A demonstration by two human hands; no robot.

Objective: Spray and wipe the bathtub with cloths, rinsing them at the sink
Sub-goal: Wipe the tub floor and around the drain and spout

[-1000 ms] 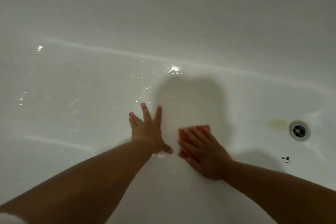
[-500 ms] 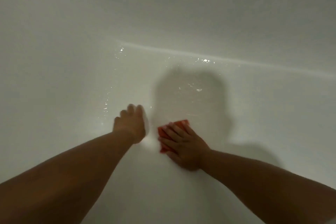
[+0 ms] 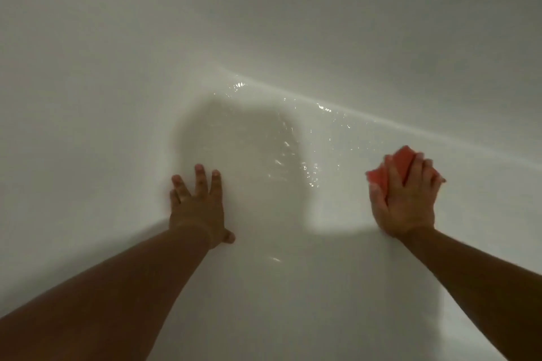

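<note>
A red cloth [image 3: 399, 165] is pressed on the wet tub [image 3: 117, 97] by the right hand [image 3: 406, 202].

The cloth is bunched up and gripped under the right hand, with red seen between the fingers. It is set low in the tub at the right, near the bend where the far side goes up. Shiny drops [image 3: 308, 167] are seen between the two hands, partly under a dark shadow [image 3: 234, 155]. The left hand [image 3: 198, 208] is laid flat on the tub with fingers spread, and nothing is held in it. Weight seems to be put on that hand, so it could be made to slip by the wet tub. Because the cloth is bunched, only a small patch may be wiped each time, and spots could be missed. Dirt could also be hidden by the shadow.
</note>
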